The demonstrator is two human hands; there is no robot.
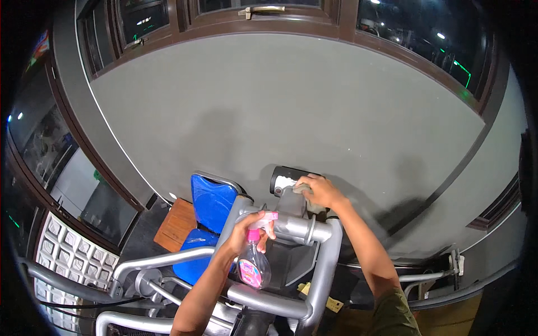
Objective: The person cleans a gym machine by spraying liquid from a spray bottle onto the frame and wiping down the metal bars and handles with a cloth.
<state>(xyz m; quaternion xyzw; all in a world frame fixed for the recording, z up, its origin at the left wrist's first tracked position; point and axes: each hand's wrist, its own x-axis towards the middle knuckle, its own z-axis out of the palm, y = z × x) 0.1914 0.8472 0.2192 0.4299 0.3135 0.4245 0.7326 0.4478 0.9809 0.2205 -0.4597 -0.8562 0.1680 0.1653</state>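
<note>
My left hand (pixel 248 235) grips a clear spray bottle (pixel 254 266) by its neck, below a pink and white trigger head. The bottle bears a pink label and hangs upright over the silver tubes of an exercise machine (pixel 269 300). With my right hand (pixel 321 191) I hold a greyish cloth (pixel 314 205) against the grey post behind the machine's console (pixel 288 178). The cloth is bunched, and part of it drapes down under my palm. The console's far side is hidden from me.
A blue padded chair (pixel 213 203) stands left of the machine beside a brown wooden box (pixel 176 224). A grey wall (pixel 290 105) rises close behind. Silver handlebars (pixel 164 258) reach out to the left. Yellow pieces (pixel 334 304) lie low at the right.
</note>
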